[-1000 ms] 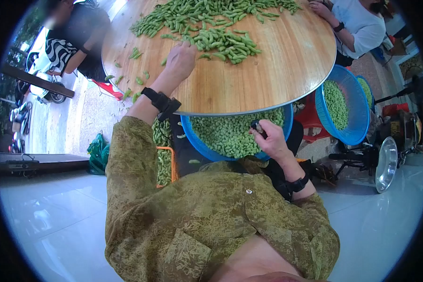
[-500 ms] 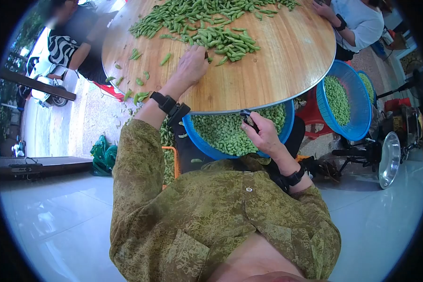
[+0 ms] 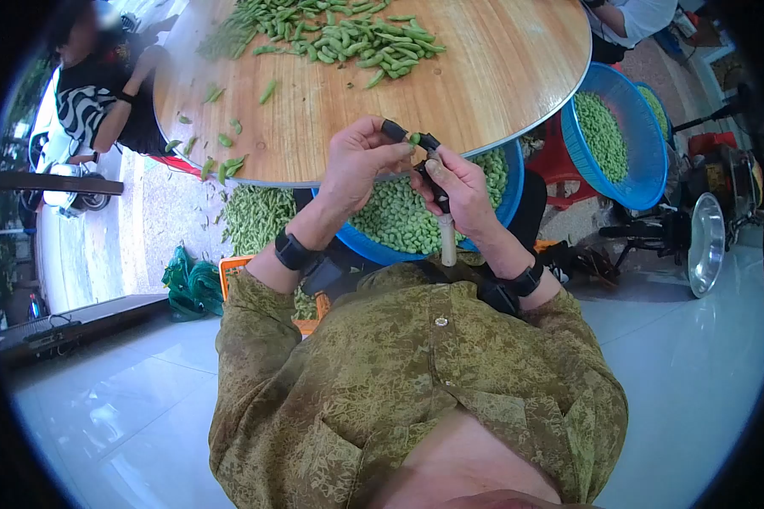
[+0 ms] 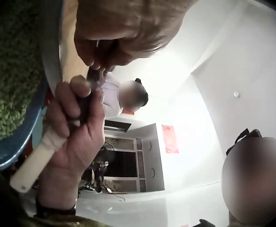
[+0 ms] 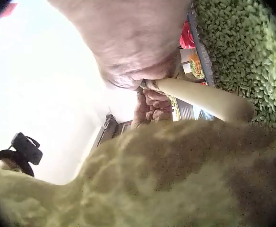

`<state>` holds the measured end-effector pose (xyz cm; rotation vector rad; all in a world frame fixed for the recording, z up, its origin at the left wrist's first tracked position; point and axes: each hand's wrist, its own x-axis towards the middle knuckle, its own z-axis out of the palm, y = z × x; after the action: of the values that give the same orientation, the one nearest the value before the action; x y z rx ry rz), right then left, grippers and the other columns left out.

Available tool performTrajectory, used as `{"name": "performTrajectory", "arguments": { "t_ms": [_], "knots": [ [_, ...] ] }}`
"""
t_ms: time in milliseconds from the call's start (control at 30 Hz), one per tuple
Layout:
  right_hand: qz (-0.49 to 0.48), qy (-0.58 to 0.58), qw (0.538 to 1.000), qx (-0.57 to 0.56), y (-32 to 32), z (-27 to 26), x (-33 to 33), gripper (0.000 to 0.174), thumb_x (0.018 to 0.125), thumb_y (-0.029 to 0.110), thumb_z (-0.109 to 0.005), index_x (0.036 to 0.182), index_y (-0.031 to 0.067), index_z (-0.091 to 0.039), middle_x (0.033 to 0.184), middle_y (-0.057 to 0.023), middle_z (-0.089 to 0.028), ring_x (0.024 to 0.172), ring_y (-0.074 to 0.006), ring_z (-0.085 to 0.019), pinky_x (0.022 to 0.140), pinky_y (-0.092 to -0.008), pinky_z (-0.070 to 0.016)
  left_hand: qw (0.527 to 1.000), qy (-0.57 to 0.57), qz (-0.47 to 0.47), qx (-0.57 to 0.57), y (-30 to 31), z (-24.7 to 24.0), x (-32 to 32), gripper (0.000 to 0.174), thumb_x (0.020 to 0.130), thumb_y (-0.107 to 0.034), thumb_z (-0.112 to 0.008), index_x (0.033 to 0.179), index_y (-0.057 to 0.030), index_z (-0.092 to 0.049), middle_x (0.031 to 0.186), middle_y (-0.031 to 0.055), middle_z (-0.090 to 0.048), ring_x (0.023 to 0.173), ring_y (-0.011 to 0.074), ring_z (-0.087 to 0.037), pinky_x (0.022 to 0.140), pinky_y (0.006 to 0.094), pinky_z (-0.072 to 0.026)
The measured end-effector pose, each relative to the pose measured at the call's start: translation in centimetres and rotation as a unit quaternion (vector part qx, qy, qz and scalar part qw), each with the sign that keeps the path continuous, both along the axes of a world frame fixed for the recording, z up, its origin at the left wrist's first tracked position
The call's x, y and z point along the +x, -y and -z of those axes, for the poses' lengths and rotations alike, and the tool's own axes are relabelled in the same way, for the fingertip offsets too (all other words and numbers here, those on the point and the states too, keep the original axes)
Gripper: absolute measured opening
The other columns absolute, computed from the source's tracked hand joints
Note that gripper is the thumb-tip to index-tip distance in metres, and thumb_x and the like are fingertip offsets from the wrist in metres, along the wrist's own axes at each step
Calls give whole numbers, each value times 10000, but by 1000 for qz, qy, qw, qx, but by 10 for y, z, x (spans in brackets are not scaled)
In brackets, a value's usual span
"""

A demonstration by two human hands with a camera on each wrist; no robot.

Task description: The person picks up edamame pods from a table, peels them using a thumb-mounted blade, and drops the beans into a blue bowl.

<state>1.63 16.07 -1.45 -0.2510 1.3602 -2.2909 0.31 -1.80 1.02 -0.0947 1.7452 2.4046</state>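
Observation:
Above the near table edge my two hands meet. My left hand (image 3: 354,165) pinches a green soybean pod (image 3: 414,138) at its fingertips, with a black cover on one finger. Gripped in my right hand (image 3: 463,191) is a tool with a smooth pale handle (image 3: 447,242); fingers hide its working end. The handle (image 4: 36,163) juts from the bottom of the fist in the left wrist view, and the right wrist view shows the handle (image 5: 204,98) too. Below both hands sits a blue basin (image 3: 514,191) full of shelled green beans (image 3: 390,222).
A heap of pods (image 3: 373,42) lies on the round wooden table (image 3: 501,85), with stray pods at left. More blue baskets (image 3: 579,161) of beans stand right. An orange crate (image 3: 229,270) is by my left arm. Other people sit at the table's left and right.
My left hand has come from the pod heap back to my right hand, bringing a pod. The right hand has risen slightly and turned, showing the tool's handle.

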Motion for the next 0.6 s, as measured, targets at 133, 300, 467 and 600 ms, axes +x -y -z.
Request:
{"name": "performTrajectory", "arguments": {
  "t_ms": [133,300,467,600],
  "knots": [
    [-33,7,999,-24,-4,4,1,419,991,225,-479,1353,18,-433,837,-49,-567,607,-55,-456,460,-174,-364,1000,6,22,21,-3,7,4,291,786,31,-686,1018,-12,-516,863,80,-668,749,129,-626,663,241,-495],
    [-53,26,997,-45,-8,0,4,431,995,232,-473,1364,17,-418,847,-55,-565,601,-54,-449,455,-171,-352,999,-20,18,-47,-5,6,8,362,772,38,-688,1055,-14,-468,857,85,-668,769,130,-626,702,248,-499],
    [-51,-18,998,20,-8,1,5,440,1000,233,-463,1380,20,-402,836,-45,-565,589,-45,-434,452,-170,-346,985,-98,-1,-144,-8,4,15,361,772,44,-684,1044,4,-450,861,80,-665,791,115,-630,700,246,-507],
    [-36,-23,999,26,-6,-1,7,270,1003,253,-461,1140,34,-539,808,-2,-590,536,-22,-443,433,-172,-335,980,-102,-6,-172,-8,4,15,368,775,46,-679,1062,10,-452,863,75,-668,796,107,-633,693,242,-508]
  ]
}}
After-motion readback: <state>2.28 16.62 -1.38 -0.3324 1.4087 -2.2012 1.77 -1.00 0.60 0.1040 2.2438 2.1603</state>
